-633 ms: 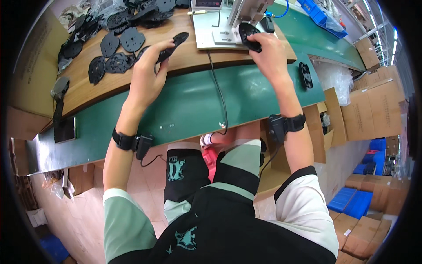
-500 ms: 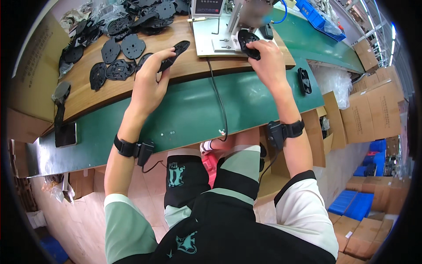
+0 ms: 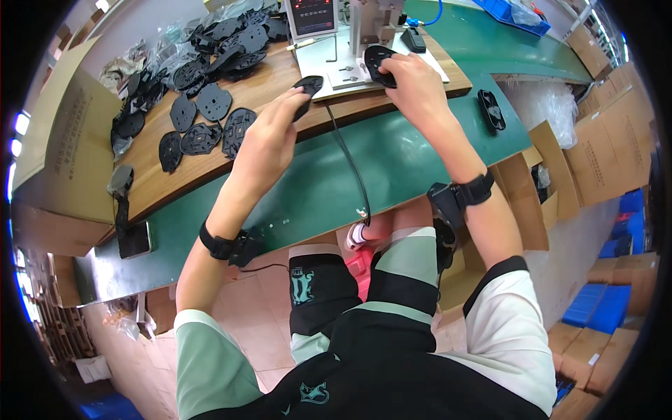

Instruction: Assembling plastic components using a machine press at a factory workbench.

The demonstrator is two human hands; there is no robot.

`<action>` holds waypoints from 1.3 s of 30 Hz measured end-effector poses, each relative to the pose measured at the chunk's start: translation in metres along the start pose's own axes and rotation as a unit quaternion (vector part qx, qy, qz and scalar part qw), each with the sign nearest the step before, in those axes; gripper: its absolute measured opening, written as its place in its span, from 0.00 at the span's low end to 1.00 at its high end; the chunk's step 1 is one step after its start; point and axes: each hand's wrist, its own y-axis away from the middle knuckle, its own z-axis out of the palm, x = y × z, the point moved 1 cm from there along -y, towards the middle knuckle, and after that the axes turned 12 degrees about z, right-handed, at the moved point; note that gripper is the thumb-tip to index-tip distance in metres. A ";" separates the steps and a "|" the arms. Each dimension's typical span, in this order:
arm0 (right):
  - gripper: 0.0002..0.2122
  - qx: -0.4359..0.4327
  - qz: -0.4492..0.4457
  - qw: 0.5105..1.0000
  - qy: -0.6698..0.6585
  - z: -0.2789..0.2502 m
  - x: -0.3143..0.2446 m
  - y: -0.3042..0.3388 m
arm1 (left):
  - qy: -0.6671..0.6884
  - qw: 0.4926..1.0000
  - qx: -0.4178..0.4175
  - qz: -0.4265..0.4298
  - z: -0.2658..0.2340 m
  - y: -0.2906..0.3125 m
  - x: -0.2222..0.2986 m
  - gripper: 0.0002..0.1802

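In my left hand (image 3: 267, 143) is a flat black plastic plate (image 3: 309, 92), pinched at its near side and held tilted over the board's front edge. My right hand (image 3: 418, 85) grips another black plastic plate (image 3: 379, 64) by its right side, at the white base (image 3: 346, 78) of a bench press (image 3: 374, 24). My fingers hide part of both plates. Left of my left hand, several similar black plates (image 3: 201, 138) lie apart on the wooden board (image 3: 150, 183).
A heap of black plates (image 3: 241, 45) and plastic bags fills the board's back left. A control box (image 3: 312, 17) stands beside the press. A black cable (image 3: 348, 157) crosses the green table (image 3: 315, 178). A phone (image 3: 135, 239) lies left; a small black part (image 3: 491, 110) lies right.
My left hand has moved right and closer to the press with its plate. My right hand still holds its plate at the press, now turned a little. The whole view has shifted slightly.
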 end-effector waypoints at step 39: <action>0.11 -0.183 0.718 0.590 -0.322 0.183 0.155 0.553 | -0.199 0.967 -0.088 0.135 0.135 -0.100 0.008 0.26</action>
